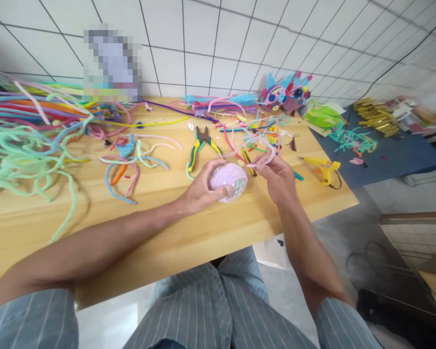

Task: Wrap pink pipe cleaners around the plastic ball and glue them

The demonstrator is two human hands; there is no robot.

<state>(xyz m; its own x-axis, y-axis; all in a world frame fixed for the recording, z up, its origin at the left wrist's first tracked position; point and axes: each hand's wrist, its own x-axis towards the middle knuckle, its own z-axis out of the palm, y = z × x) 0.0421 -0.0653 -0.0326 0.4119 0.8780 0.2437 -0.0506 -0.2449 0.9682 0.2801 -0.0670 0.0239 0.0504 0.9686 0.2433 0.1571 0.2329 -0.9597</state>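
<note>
Curling around the left side of a lilac ball, the fingers of the left hand grip it, with the thumb laid across its near face. The right hand, just beside the ball, pinches a pale lilac strand between thumb and fingertips, and the strand loops up above them. The ball is held over the wooden table. Beyond the left hand lie pliers with spread handles; a yellow glue gun sits right of the right hand. Farther left sprawl tangled mint-green strands, and two fuzzy figures stand by the tiled wall.
</note>
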